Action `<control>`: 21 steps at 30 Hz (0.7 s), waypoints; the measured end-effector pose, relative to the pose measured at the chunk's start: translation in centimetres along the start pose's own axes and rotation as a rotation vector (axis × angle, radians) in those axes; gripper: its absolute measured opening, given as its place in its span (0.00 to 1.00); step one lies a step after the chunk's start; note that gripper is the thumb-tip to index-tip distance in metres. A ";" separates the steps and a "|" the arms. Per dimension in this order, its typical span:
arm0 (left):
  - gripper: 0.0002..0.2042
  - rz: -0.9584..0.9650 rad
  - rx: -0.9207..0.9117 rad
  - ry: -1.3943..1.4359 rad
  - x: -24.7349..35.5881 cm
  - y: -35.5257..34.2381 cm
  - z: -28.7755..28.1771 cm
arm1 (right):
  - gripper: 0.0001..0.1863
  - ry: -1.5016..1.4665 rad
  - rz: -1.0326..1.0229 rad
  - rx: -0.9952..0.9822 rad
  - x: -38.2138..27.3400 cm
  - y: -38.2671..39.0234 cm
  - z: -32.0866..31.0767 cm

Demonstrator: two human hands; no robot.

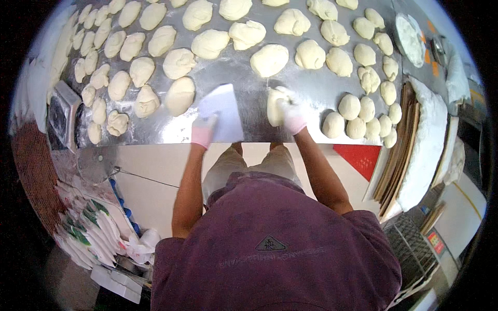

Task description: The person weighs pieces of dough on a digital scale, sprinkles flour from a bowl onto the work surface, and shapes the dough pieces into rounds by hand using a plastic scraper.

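Note:
My left hand (204, 128), in a white glove with a pink cuff, is closed on the side of a flat white dough scraper (224, 111). The scraper's broad sheet stands near the front edge of the steel table. To its right, my right hand (294, 117), gloved the same way, grips an elongated piece of dough (274, 110) at the table surface. My right fingers are partly blurred. Close by on the left lies a large dough piece (180, 96). Another big dough piece (269, 60) sits just beyond my right hand.
Many pale dough pieces cover the floured steel table (223, 71). Smoother dough balls (356, 128) cluster at the front right. A scale (63, 115) stands at the left edge, a flour bowl (410, 40) at the far right. Boards (399, 150) lean beside the table; bags (93, 230) lie lower left.

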State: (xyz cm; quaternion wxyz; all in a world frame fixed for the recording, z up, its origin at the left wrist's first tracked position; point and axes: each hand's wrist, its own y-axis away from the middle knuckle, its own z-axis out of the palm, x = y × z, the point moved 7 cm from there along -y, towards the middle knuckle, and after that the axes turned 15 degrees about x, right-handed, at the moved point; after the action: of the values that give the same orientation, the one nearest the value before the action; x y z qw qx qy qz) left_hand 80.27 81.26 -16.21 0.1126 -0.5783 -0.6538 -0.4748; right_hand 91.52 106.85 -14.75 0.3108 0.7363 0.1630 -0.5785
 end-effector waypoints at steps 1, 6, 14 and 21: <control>0.23 0.065 0.014 -0.063 -0.1 -1.1 -1.1 | 0.23 -0.428 0.290 0.062 1.7 0.3 -1.0; 0.25 0.201 0.247 -0.440 1.2 -1.1 -2.1 | 0.21 -0.363 0.303 0.205 -0.9 -1.5 -3.9; 0.23 0.528 0.078 -0.157 7.7 0.8 7.3 | 0.24 0.725 -0.408 0.319 -2.7 -2.2 -2.1; 0.30 0.334 -0.298 -0.087 8.4 2.9 9.4 | 0.25 0.200 -0.186 -0.312 1.5 2.7 0.4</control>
State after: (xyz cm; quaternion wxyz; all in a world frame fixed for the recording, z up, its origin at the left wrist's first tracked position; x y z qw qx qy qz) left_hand 83.99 93.41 -13.90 0.0744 -0.7086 -0.4760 -0.5156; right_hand 93.32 104.37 -15.52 0.3488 0.7148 0.3480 -0.4964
